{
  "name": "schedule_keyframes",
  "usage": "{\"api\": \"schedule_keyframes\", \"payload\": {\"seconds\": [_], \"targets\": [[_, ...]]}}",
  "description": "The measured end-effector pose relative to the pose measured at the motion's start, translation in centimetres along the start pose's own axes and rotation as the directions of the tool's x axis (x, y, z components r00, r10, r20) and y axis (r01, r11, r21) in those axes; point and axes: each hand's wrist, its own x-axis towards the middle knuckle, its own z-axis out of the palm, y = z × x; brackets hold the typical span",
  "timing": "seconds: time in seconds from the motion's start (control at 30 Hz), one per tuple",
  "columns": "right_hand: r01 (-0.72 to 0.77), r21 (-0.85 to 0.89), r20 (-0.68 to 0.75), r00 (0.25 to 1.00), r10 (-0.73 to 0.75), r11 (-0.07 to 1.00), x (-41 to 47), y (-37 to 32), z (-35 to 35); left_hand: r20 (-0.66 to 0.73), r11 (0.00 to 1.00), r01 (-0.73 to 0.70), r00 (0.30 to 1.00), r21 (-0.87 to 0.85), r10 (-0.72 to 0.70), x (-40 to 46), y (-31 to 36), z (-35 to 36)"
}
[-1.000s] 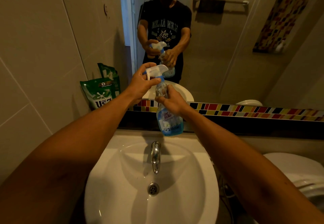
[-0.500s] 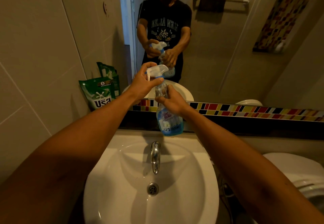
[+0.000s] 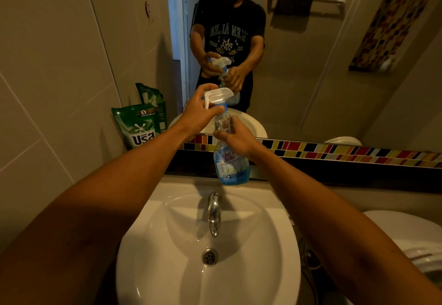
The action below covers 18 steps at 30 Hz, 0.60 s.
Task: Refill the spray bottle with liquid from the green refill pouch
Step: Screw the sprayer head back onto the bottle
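A clear plastic spray bottle with a blue label and blue liquid in its lower part [image 3: 230, 161] is held upright above the back rim of the white ceramic basin [image 3: 251, 269], at 12 o'clock from the chrome tap [image 3: 214, 212]. Its white trigger head with a blue collar [image 3: 216, 98] is gripped by the left hand [image 3: 199, 116], fingers closed around it. The bottle's clear neck is clasped by the right hand [image 3: 238, 137]. The green refill pouch with white lettering [image 3: 138, 126] is stood against the tiled wall at 10 o'clock from the bottle, well apart from both hands. Both hands and the bottle are reflected in the mirror [image 3: 311, 65] at 12 o'clock.
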Motion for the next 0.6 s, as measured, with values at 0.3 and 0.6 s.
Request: {"api": "schedule_keyframes", "payload": {"seconds": [0.3,0.6], "targets": [[-0.007,-0.026,0.005,1.000,0.007,1.000,0.5,-0.2,0.3,-0.042,1.000,-0.012,0.999,-0.008,0.012,0.1,-0.4,-0.3],[-0.011,-0.043,0.043,0.999,0.013,0.999,0.6,-0.2,0.5,-0.103,0.999,-0.050,0.993,-0.005,0.049,-0.1,-1.1,-0.4]]}}
